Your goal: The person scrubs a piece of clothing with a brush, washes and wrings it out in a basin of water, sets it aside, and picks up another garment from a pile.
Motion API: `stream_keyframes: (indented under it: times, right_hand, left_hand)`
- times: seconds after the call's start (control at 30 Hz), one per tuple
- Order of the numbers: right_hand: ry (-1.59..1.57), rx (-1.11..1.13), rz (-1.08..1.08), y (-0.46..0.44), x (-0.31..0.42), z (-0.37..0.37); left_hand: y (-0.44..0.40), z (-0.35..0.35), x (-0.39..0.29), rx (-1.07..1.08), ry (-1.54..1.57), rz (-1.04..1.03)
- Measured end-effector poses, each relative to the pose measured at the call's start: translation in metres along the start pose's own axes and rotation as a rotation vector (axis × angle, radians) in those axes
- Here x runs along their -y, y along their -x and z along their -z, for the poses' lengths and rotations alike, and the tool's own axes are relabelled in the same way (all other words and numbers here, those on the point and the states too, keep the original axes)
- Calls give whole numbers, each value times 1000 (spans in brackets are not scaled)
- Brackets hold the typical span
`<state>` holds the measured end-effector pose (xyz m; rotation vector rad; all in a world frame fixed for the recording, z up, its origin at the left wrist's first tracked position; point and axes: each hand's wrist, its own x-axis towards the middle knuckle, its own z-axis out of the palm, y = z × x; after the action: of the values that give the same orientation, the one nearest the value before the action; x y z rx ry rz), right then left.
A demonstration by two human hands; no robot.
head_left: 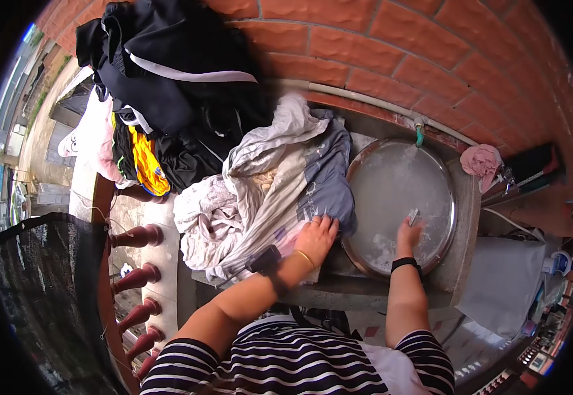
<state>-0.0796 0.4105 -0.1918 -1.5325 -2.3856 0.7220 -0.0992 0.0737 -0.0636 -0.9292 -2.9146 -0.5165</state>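
Observation:
My left hand (316,237), with a gold bangle and a dark watch on the arm, presses bent fingers into the near edge of a grey-blue and white garment (329,178). The garment lies in a crumpled heap with pale, wrinkled cloth (247,197) on the ledge. Over the round metal basin (347,245), my right hand (407,236) has its fingers closed around a small whitish piece (414,215), too small to make out its kind. A black band circles that wrist. Cloudy water (385,191) with patches of foam fills the basin.
A green tap (419,135) projects above the basin from a pipe along the brick wall (339,29). Black clothes (174,66) and a yellow garment (145,161) are piled at left. A pink cloth (480,161) hangs right. Red balusters (138,236) line the left side.

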Motion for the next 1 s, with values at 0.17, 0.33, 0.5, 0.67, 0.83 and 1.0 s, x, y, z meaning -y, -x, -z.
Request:
stream_keyframes:
  times: [0.17,0.33,0.5,0.67,0.83,1.0]
  right_hand:
    - [-477,679,-392,3,16,11]
    - [-769,1127,253,119,93,45]
    - [-221,860,1411,253,148,64]
    - [100,334,1103,140,278,-41]
    - [-19,558,1160,162,271,-8]
    - [79,786,1612,200,212,9]
  left_hand:
    - [-6,14,35,71,117,57]
    - [73,85,69,55,146,7]
    - [135,79,50,-24,185,54]
    - [143,64,49,8,185,189]
    - [146,63,55,-40,289,169]
    - [149,63,57,-34,303,180]
